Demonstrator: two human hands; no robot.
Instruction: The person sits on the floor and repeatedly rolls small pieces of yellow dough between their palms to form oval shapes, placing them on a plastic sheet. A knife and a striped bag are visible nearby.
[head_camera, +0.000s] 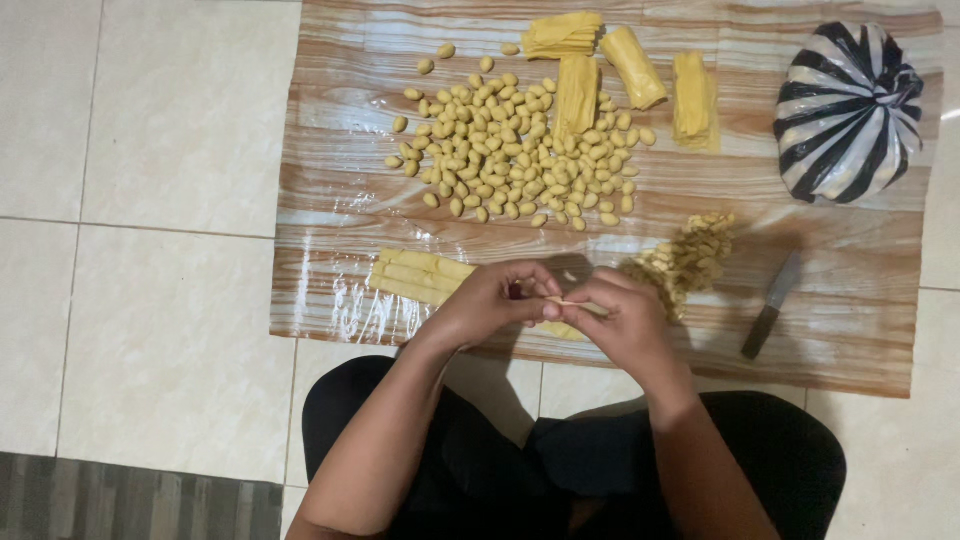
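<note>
My left hand and my right hand meet over the near edge of a wood-patterned plastic mat. Together they pinch a small yellow dough piece between their fingertips. Long yellow dough strips lie flat just left of my left hand. A pile of small cut dough pieces sits right of my right hand. Many small shaped dough pieces are spread across the middle of the mat.
Folded yellow dough sheets lie at the mat's far edge. A knotted black-and-white striped plastic bag sits at the far right. A dark-handled knife lies near the right. White floor tiles surround the mat.
</note>
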